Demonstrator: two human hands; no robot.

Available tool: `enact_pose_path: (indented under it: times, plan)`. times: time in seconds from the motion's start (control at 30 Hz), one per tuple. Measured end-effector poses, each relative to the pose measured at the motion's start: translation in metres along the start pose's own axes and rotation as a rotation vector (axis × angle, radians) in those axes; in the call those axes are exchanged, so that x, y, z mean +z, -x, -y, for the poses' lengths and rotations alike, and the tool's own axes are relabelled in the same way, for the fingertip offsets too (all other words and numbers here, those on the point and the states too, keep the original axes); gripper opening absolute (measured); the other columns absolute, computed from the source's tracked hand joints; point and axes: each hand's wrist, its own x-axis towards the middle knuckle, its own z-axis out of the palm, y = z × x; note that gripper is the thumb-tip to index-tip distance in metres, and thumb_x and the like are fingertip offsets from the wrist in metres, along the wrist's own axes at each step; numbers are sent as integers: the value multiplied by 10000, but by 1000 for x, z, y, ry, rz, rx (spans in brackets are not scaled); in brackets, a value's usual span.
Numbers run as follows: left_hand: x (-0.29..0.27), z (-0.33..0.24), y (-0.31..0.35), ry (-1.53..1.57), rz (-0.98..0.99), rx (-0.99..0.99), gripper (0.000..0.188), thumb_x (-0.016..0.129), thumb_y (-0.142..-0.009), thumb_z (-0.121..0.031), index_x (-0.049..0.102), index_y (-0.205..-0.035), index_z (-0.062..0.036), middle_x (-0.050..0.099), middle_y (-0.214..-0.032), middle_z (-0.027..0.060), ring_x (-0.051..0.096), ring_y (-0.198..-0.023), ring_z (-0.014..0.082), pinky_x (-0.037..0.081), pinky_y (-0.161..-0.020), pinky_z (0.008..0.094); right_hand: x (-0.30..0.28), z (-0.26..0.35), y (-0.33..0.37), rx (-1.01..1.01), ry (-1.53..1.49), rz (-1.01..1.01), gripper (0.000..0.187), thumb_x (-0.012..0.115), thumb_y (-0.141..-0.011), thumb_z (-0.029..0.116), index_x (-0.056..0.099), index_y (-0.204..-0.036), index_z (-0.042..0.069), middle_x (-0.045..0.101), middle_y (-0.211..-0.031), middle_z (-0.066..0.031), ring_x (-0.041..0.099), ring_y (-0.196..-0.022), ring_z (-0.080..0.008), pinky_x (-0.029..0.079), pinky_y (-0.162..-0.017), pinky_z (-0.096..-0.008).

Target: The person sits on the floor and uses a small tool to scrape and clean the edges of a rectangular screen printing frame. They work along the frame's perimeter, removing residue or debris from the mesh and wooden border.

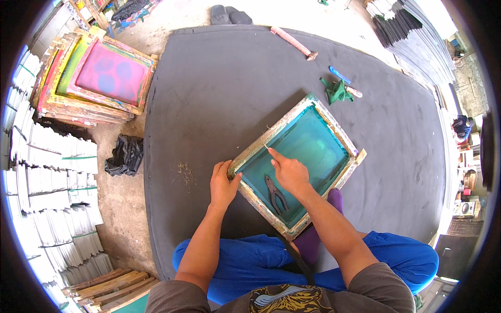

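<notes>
A wooden screen-printing frame (pixel 334 125) with a teal mesh lies tilted on a dark grey mat (pixel 219 94) in front of my crossed legs in blue trousers. My left hand (pixel 223 185) grips the frame's near left corner. My right hand (pixel 288 171) rests inside the frame on the mesh, index finger pointing at the inner left edge, pinching a small thin light thing I cannot make out. Black pliers (pixel 275 194) lie on the mesh just below my right hand.
A pink-handled hammer (pixel 294 43), a blue tool (pixel 339 74) and a green rag (pixel 335 91) lie on the mat's far side. Stacked coloured screen frames (pixel 96 78) stand at the left, with a black bag (pixel 125 155) and piles of white sheets (pixel 57 182). Small debris (pixel 184 173) dots the mat.
</notes>
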Motion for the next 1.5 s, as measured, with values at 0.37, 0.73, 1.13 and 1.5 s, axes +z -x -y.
enact_pose_path:
  times: [0.37, 0.73, 1.13, 1.5]
  plan:
    - [0, -4, 1, 59, 1, -37, 522, 796, -846, -120, 660, -1328, 26, 628, -1343, 227, 655, -1194, 403, 535, -1013, 439, -2, 1, 1, -13, 51, 39, 465, 513, -1078, 329, 512, -1543, 302, 753, -960, -246, 737, -910, -469, 583, -799, -599]
    - [-1, -10, 0, -27, -31, -27, 518, 793, -815, -81, 683, -1310, 26, 660, -1297, 186, 682, -1141, 370, 555, -967, 414, -14, 7, -15, -63, 75, 169, 530, 510, -1041, 193, 490, -1569, 144, 767, -969, -217, 753, -915, -426, 593, -811, -569]
    - [-1, -16, -2, -21, -29, -38, 528, 786, -815, -95, 683, -1321, 19, 657, -1305, 197, 678, -1156, 373, 548, -982, 419, 8, -15, -13, -22, -218, 114, 513, 578, -1080, 251, 509, -1580, 157, 708, -782, -92, 637, -602, -232, 510, -573, -419]
    - [3, -14, -6, 0, -8, -26, 506, 787, -818, -98, 695, -1301, 21, 665, -1288, 174, 697, -1111, 350, 569, -943, 404, 84, -71, -48, -447, -468, -357, 487, 580, -1099, 295, 530, -1573, 191, 468, -621, 20, 371, -447, -104, 346, -412, -296]
